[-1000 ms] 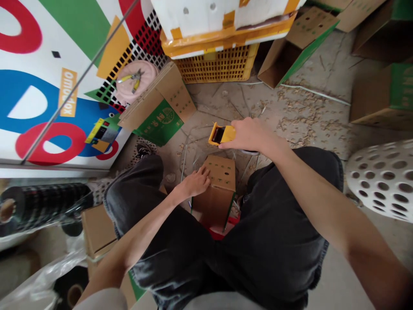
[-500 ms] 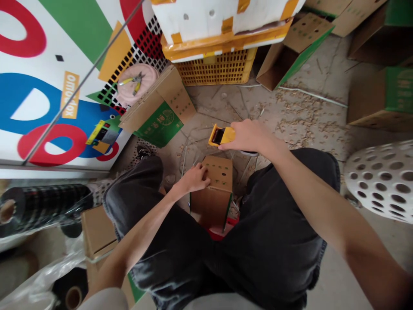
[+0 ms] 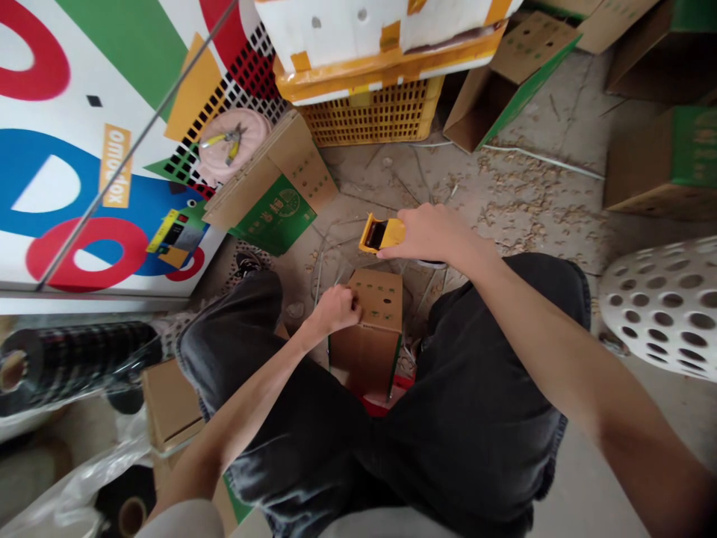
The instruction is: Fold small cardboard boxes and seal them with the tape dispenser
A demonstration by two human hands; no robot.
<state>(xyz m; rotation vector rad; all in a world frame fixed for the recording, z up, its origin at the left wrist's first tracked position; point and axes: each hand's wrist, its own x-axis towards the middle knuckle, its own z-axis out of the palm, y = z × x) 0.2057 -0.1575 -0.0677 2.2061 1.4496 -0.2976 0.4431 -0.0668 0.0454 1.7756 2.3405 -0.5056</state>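
I sit with a small brown cardboard box [image 3: 376,314] standing upright between my knees; its top has several punched holes and one edge is green. My left hand [image 3: 334,309] grips the box's top left edge with curled fingers. My right hand [image 3: 431,233] is closed around a yellow tape dispenser [image 3: 381,233], held in the air just beyond the box's far end. My dark trousers frame the box on both sides.
A yellow plastic crate [image 3: 373,112] under a white foam box stands ahead. Brown-and-green cartons [image 3: 269,187] lie around the littered concrete floor. A pink round stool with pliers [image 3: 229,142] sits at left, a white perforated stool [image 3: 664,306] at right, black rolls [image 3: 72,359] at lower left.
My left hand's fingers have curled from lying flat on the box top to gripping its left edge. The box has turned slightly. My right hand with the dispenser has hardly moved.
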